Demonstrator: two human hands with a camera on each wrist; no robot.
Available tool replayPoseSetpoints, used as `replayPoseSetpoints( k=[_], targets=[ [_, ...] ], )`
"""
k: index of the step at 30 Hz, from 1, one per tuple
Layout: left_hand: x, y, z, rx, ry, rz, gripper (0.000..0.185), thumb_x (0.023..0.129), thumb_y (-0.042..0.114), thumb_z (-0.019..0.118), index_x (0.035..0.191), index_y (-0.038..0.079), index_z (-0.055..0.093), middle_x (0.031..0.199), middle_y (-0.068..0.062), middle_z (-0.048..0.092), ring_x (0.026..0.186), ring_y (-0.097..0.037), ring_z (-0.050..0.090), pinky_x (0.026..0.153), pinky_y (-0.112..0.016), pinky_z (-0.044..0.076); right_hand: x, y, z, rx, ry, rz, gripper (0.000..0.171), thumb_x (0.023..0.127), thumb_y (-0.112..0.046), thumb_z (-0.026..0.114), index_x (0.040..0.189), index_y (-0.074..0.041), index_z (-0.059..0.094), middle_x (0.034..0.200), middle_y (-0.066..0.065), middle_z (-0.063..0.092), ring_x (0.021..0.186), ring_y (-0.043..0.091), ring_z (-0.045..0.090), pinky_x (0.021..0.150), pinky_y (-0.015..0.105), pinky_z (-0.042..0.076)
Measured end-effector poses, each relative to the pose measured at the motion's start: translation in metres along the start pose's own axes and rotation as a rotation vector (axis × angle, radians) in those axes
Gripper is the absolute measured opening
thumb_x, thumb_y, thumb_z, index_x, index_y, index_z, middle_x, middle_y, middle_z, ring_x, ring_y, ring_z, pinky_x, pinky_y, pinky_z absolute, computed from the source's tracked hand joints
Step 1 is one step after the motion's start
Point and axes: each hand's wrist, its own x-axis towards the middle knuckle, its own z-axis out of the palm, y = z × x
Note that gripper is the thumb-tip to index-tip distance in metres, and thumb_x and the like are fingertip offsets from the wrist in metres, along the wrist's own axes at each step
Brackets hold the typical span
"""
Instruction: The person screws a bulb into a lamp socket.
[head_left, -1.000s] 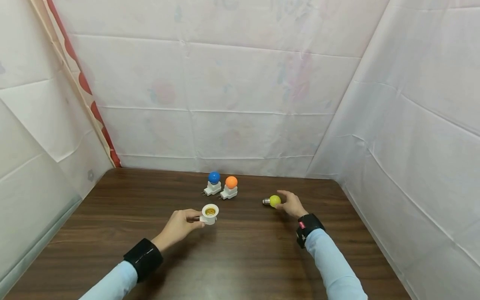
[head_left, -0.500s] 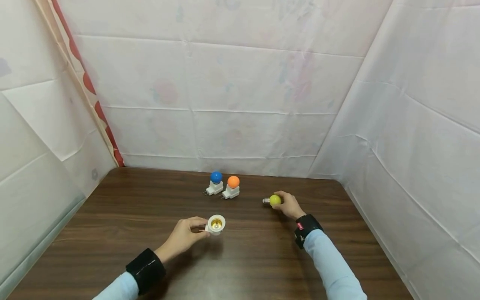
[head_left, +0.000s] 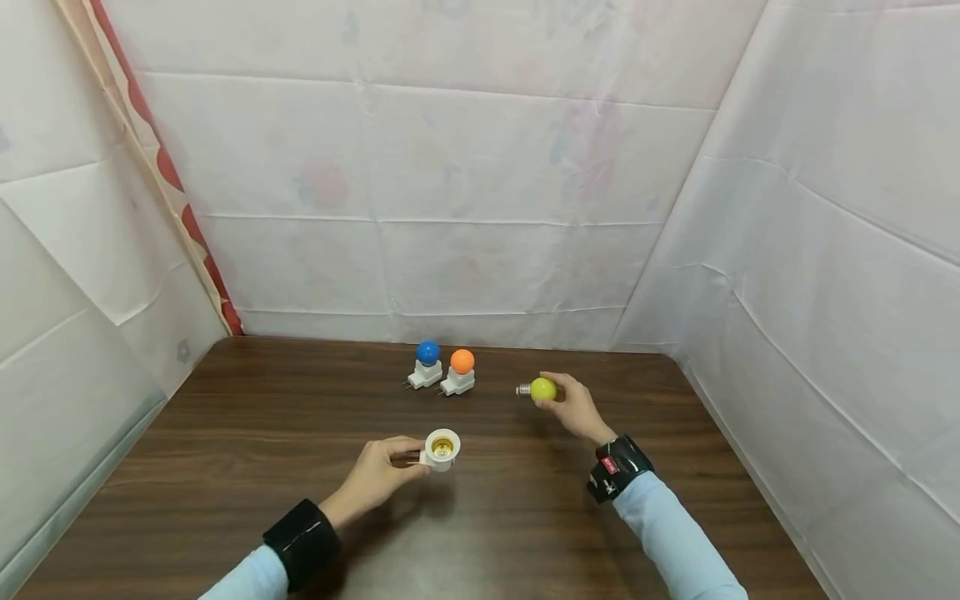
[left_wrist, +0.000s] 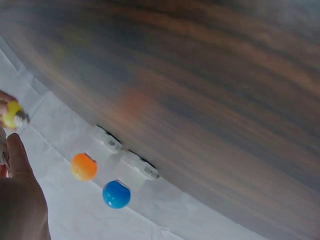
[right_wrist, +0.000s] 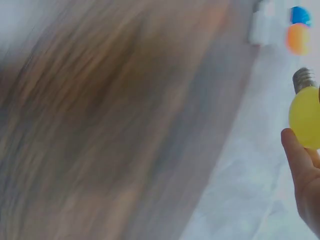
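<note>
The surface (head_left: 225, 417) is showing as dark brown wood grain, running wide under both arms. White creased sheeting (head_left: 480, 208) is hanging on three sides of the room, and a strip of red-patterned fabric (head_left: 165, 175) is slanting down the left corner.

The left hand (head_left: 378, 475) is holding a white lamp socket (head_left: 441, 448) just above the surface, fingers (head_left: 401, 454) curled about its plug end, brass-lined opening facing up. The right hand (head_left: 573, 407) is lifting a yellow bulb (head_left: 543, 388) clear of the surface, pinched between thumb and curled fingers (right_wrist: 295, 150), its metal screw base pointing left, toward the socket. The yellow bulb is sitting well to the right of the left fingers and somewhat farther out.

Beyond both sets of fingers, near the back sheeting, a blue bulb (head_left: 428, 352) and an orange bulb (head_left: 462, 361) are standing upright in white sockets, just beside each other; whether those sockets are touching cannot be told. Both wrist views are blurring badly, so the grain detail there is probably unreliable. Black straps (head_left: 302, 543) are circling both wrists above pale blue sleeves (head_left: 675, 542).
</note>
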Motion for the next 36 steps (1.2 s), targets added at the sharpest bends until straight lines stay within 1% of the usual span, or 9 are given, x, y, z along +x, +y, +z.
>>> replayPoseSetpoints(
  k=[3,6,8,12,16,19,23,30,36],
  targets=[
    [0.002,0.003,0.002,-0.006,0.007,0.010,0.034,0.074,0.014,0.075,0.104,0.000,0.067,0.103,-0.016,0.066,0.086,-0.017,0.067,0.073,-0.020,0.054,-0.004,-0.019,-0.005,0.070,0.005,-0.050,0.054,0.078,-0.012,0.072,0.127,-0.006,0.053,0.122,0.016,0.056,0.108,0.030,0.055,0.089,0.044,0.048],
    [0.004,0.007,0.003,-0.015,0.012,0.020,0.032,0.075,0.014,0.075,0.104,0.001,0.068,0.103,-0.014,0.067,0.085,-0.014,0.067,0.073,-0.020,0.054,-0.009,-0.048,-0.013,0.151,-0.034,-0.087,0.054,0.078,-0.015,0.072,0.127,-0.006,0.051,0.122,0.015,0.056,0.109,0.029,0.056,0.090,0.042,0.049],
    [0.005,0.009,0.004,-0.015,0.007,0.036,0.032,0.075,0.013,0.075,0.104,0.003,0.068,0.103,-0.013,0.067,0.085,-0.011,0.067,0.073,-0.020,0.054,-0.013,-0.069,-0.019,0.173,-0.070,-0.113,0.052,0.077,-0.017,0.073,0.123,-0.007,0.052,0.120,0.013,0.057,0.110,0.028,0.057,0.090,0.041,0.049],
    [0.009,0.011,0.006,-0.012,-0.018,0.076,0.031,0.075,0.015,0.075,0.104,0.005,0.068,0.102,-0.010,0.068,0.085,-0.009,0.066,0.073,-0.020,0.054,-0.020,-0.109,-0.028,0.095,-0.151,-0.202,0.048,0.075,-0.022,0.075,0.117,-0.012,0.055,0.115,0.004,0.060,0.107,0.021,0.058,0.087,0.039,0.050],
    [0.013,0.010,0.009,-0.012,-0.029,0.113,0.031,0.076,0.017,0.075,0.103,0.004,0.068,0.100,-0.011,0.068,0.085,-0.012,0.067,0.073,-0.020,0.054,-0.023,-0.134,-0.029,-0.013,-0.246,-0.352,0.048,0.076,-0.021,0.074,0.119,-0.010,0.056,0.114,0.002,0.062,0.104,0.017,0.058,0.087,0.039,0.050],
    [0.015,0.011,0.011,-0.017,-0.030,0.124,0.030,0.076,0.017,0.075,0.103,0.004,0.069,0.100,-0.011,0.068,0.085,-0.012,0.067,0.073,-0.020,0.054,-0.023,-0.144,-0.027,-0.059,-0.301,-0.437,0.048,0.076,-0.018,0.074,0.119,-0.008,0.057,0.114,0.002,0.062,0.104,0.014,0.057,0.088,0.035,0.050],
    [0.017,0.015,0.013,-0.036,-0.049,0.124,0.030,0.076,0.017,0.074,0.103,0.004,0.069,0.100,-0.011,0.068,0.086,-0.012,0.066,0.074,-0.021,0.054,-0.025,-0.152,-0.022,-0.120,-0.334,-0.496,0.047,0.076,-0.016,0.074,0.119,-0.007,0.057,0.114,0.001,0.062,0.104,0.012,0.057,0.087,0.028,0.050],
    [0.021,0.023,0.013,-0.014,-0.088,0.129,0.030,0.078,0.011,0.072,0.105,0.000,0.067,0.100,-0.014,0.067,0.087,-0.019,0.066,0.073,-0.021,0.054,-0.027,-0.158,-0.017,-0.230,-0.407,-0.495,0.046,0.080,-0.020,0.070,0.123,-0.010,0.057,0.122,0.003,0.058,0.108,0.014,0.056,0.087,0.027,0.049],
    [0.024,0.044,0.010,-0.020,-0.112,0.154,0.028,0.078,0.002,0.069,0.104,-0.006,0.065,0.099,-0.018,0.067,0.087,-0.026,0.066,0.074,-0.023,0.054,-0.025,-0.158,-0.013,-0.306,-0.427,-0.504,0.045,0.081,-0.023,0.070,0.123,-0.013,0.058,0.122,0.002,0.058,0.111,0.015,0.053,0.090,0.032,0.046]
  ],
)
